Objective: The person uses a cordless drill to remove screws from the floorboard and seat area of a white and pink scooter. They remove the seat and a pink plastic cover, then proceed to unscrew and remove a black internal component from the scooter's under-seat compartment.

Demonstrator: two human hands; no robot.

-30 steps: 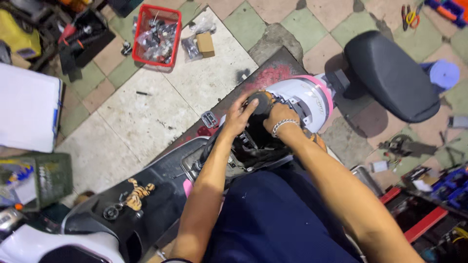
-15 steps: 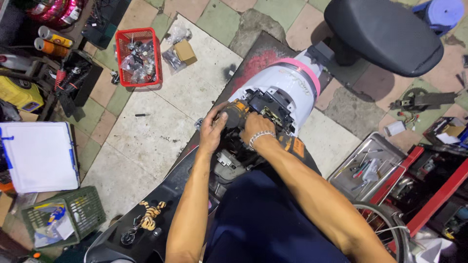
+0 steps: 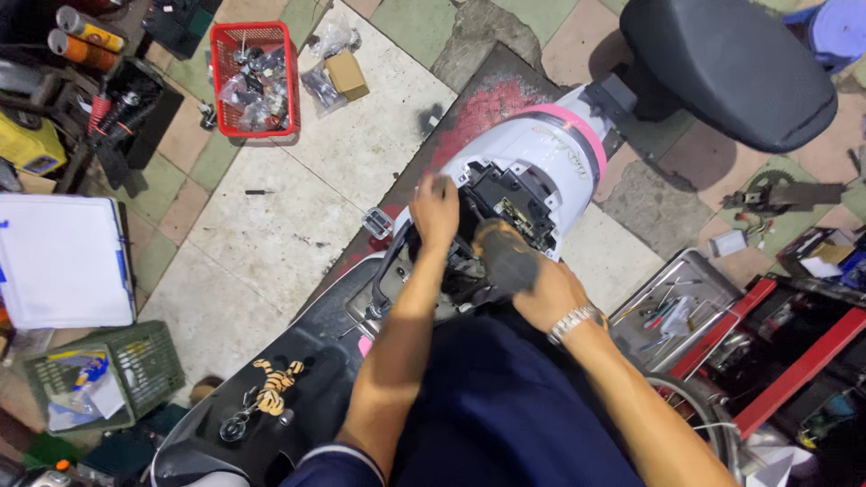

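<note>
I am bent over a scooter whose white rear body with a pink band [image 3: 550,144] is opened up, showing black inner parts [image 3: 514,206]. My left hand [image 3: 437,209] is blurred and lies at the left edge of that opening, touching the parts there; its grip is unclear. My right hand [image 3: 548,293], with a metal bracelet at the wrist, is closed around a dark stubby tool [image 3: 503,256] that points into the opening. A dark blue garment covers my lap below both arms.
A black seat [image 3: 731,68] lies at the top right. A red basket of parts [image 3: 255,79] and a small cardboard box [image 3: 347,74] sit on the tiled floor. A metal tool tray [image 3: 677,311], red rack [image 3: 794,352], white board [image 3: 59,261] and green crate [image 3: 95,374] surround me.
My hands have come apart. The left moved up to the opening's left edge, and the right drew back toward me with the dark tool. The view has shifted toward the scooter's tail.
</note>
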